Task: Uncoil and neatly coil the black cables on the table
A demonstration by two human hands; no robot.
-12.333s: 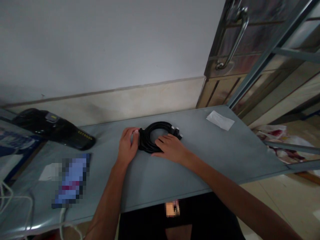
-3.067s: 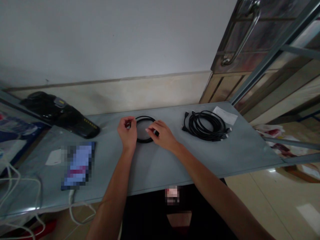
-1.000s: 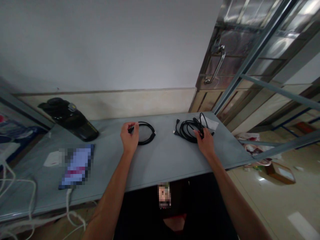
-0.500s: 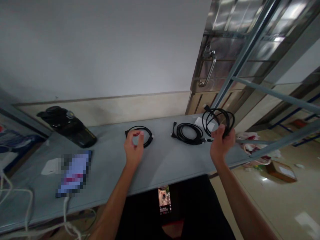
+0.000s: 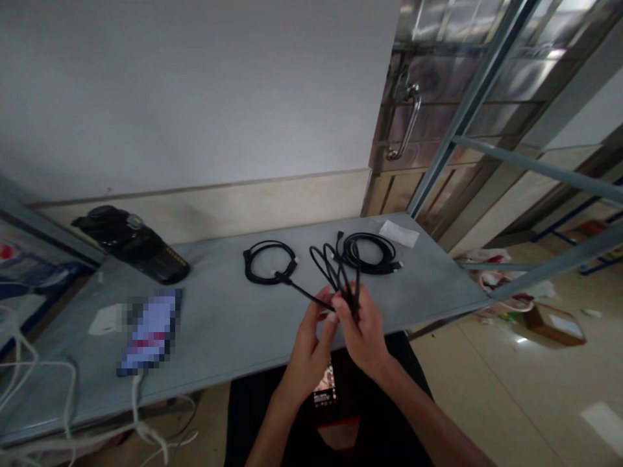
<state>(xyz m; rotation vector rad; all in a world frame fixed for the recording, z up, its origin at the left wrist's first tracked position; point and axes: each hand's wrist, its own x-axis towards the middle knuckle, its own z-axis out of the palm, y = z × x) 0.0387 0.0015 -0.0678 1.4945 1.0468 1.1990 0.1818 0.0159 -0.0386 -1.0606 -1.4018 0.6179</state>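
Note:
Near the front edge of the grey tabletop [image 5: 214, 311], my two hands meet around a loosely coiled black cable [image 5: 335, 269]. My right hand [image 5: 367, 331] is closed on the bundle, its loops fanning upward. My left hand [image 5: 314, 344] pinches a straight end of the same cable, which sticks out to the left with a connector at its tip. Behind it, a coiled black cable [image 5: 250, 269] lies on the table to the left. Another coiled black cable [image 5: 372, 251] lies to the right, partly covered by the held loops.
A black bottle [image 5: 131, 243] lies at the back left, with a pixelated blue-purple object [image 5: 150, 334] in front of it. White cords [image 5: 68, 389] hang at the left. White paper [image 5: 399, 233] lies at the back right. A lit phone [image 5: 326, 386] rests on my lap, and a metal frame [image 5: 450, 155] rises at right.
My right hand has brought the cable coil from the right side to the front middle. My left hand has moved right and now grips one end of it.

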